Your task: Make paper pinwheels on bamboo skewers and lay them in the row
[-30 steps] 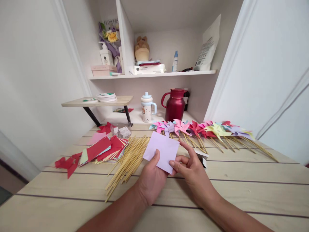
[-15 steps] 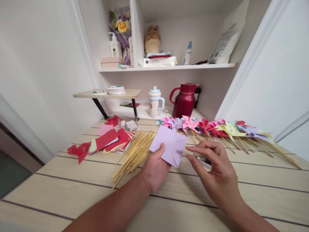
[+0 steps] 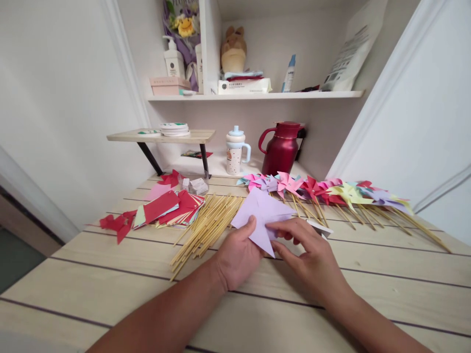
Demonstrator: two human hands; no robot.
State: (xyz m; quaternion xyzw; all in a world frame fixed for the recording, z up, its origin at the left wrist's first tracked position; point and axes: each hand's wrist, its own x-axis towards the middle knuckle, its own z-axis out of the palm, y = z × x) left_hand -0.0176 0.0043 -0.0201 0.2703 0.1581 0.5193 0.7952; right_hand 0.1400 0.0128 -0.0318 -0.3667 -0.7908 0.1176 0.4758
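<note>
I hold the lilac paper square (image 3: 262,215) just above the table (image 3: 386,284), near its middle. My left hand (image 3: 237,255) grips the paper's near-left edge, thumb pressed on top and fingers closed beneath. My right hand (image 3: 312,257) pinches the paper's right corner between thumb and forefinger, the other fingers loosely curled.

Open room: bare planks lie all along the near edge and to the right of my right hand.

Left of the paper, just beside my left hand, a bundle of bamboo sticks (image 3: 206,225) fans toward me; beyond it lies a stack of cut paper squares (image 3: 171,208), mostly red, with red scraps (image 3: 117,224) at the far left. A small white piece (image 3: 321,227) lies just beyond my right hand. Behind the paper, a row of finished pinwheels (image 3: 324,190) runs along the far edge, sticks pointing rightward.

Farther back stand a sippy cup (image 3: 236,157) and a dark-red jug (image 3: 281,148), beneath a wall shelf (image 3: 257,95). A low riser shelf (image 3: 162,136) stands at far left. White walls enclose both sides.
</note>
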